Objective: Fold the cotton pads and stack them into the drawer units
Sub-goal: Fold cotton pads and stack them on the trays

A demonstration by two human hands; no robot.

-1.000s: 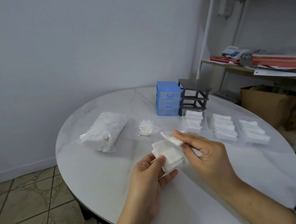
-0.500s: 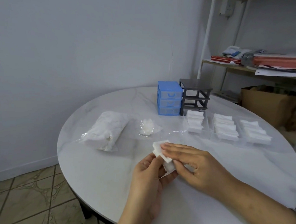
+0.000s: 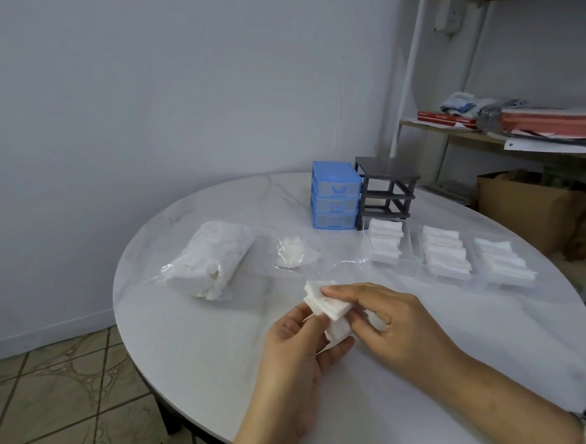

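Both hands pinch the small white folded cotton pad (image 3: 327, 305) over the round white marble table (image 3: 203, 347): left hand (image 3: 293, 355) beneath, right hand (image 3: 390, 322) above. The clear plastic drawers (image 3: 441, 257) lie ahead-right, likely nearer the right hand.

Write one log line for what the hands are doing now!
step: folding | left hand: holds white square cotton pads | right hand: pinches them | blue plastic drawer unit: shut

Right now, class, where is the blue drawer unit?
In the head view, the blue drawer unit stands at the table's far side, directly left of the dark empty frame, behind the pad stacks.
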